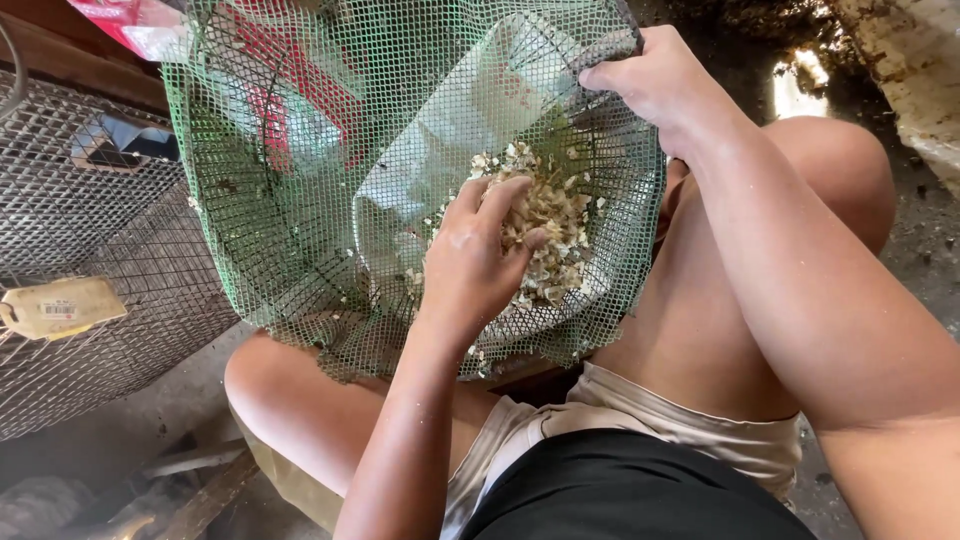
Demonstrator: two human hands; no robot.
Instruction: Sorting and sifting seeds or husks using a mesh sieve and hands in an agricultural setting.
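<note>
You are scooping now. Your left hand has its fingers curled around pale shell bits inside the green net bag. Your right hand pinches the rim. Next, lift gently.

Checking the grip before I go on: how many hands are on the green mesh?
2. The right hand grips the green mesh at its upper rim; the left hand is inside, on the pale shell bits.

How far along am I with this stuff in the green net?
Done: a heap of pale flaky bits already sits in the green mesh net. In hand: your left hand is scooping into the heap while your right hand holds the net's rim up. Left: most of the heap remains inside.
</note>
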